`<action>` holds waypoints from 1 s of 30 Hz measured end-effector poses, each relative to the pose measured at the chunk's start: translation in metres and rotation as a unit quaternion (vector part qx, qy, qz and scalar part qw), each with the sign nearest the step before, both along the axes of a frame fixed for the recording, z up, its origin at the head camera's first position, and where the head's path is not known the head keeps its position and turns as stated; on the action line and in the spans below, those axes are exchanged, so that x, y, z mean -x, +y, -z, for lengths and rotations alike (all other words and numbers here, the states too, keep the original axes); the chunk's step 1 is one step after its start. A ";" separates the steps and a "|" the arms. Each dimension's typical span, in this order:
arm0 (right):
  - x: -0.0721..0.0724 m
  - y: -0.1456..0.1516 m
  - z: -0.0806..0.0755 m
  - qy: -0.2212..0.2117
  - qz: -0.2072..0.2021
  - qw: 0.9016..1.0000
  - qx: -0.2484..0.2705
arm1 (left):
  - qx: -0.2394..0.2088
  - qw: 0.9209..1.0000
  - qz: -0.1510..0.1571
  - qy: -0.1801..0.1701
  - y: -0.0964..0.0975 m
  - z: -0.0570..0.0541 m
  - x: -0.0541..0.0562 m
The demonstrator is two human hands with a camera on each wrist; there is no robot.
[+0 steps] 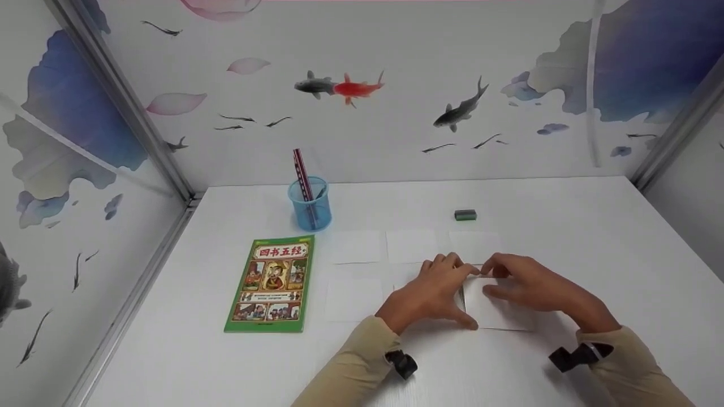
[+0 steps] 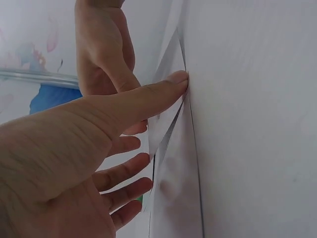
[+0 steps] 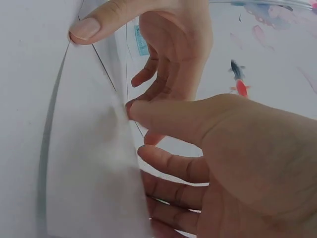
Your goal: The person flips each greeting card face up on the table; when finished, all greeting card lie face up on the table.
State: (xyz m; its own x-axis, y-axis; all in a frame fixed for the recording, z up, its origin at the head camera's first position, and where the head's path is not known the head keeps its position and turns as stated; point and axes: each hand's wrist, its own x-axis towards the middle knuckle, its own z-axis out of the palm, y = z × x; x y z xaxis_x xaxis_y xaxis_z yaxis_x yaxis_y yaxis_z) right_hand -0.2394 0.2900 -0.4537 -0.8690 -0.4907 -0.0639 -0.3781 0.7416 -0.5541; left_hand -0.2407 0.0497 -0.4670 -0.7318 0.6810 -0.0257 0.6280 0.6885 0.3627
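A square of white paper (image 1: 498, 311) lies at the right of the table's middle, between the two hands. My left hand (image 1: 432, 297) spreads along its left side, the thumb (image 2: 173, 82) touching the near corner and the fingertips around the far corner. From the other side my right hand (image 1: 529, 282) pinches the sheet, thumb (image 3: 143, 111) on its face and bent fingers at the far edge. The left hand partly covers another white square beneath it. In the right wrist view the paper (image 3: 94, 163) stands slightly raised along one edge.
More white paper squares lie in rows, including a far-row square (image 1: 410, 247) and a left square (image 1: 353, 299). A green illustrated book (image 1: 274, 285) lies at the left. Behind it stands a blue pen cup (image 1: 311, 212) with pencils. A small green block (image 1: 465, 215) sits at the back right.
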 end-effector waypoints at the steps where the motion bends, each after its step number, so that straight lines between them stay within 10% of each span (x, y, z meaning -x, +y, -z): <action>1: 0.000 0.001 -0.001 0.003 0.000 1.000 0.006 | -0.008 1.000 -0.003 -0.001 0.000 0.000 0.001; 7: 0.001 0.006 -0.006 0.033 0.004 0.998 0.046 | -0.118 0.992 -0.034 0.005 -0.001 0.001 0.006; 12: 0.006 0.011 -0.012 0.029 0.022 0.998 0.046 | -0.233 0.970 -0.058 -0.026 -0.003 -0.001 0.011; 23: 0.008 0.018 -0.013 0.105 0.037 0.981 0.158 | -0.401 0.888 -0.146 -0.174 -0.006 0.001 0.019; 27: 0.010 0.020 -0.010 0.105 -0.015 0.982 0.156 | -0.452 0.844 -0.134 -0.255 -0.005 -0.001 0.019; 30: 0.009 0.021 -0.009 0.077 -0.019 0.988 0.135 | -0.474 0.828 -0.125 -0.273 -0.006 -0.001 0.020</action>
State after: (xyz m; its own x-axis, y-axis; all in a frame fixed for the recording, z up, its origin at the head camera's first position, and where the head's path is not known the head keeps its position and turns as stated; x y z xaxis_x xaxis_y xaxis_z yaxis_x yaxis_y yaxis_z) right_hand -0.2485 0.3107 -0.4448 -0.8390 -0.5039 0.2054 -0.4981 0.5592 -0.6628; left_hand -0.2607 0.0438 -0.4664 -0.9084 0.4138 0.0601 0.0736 0.0168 0.9971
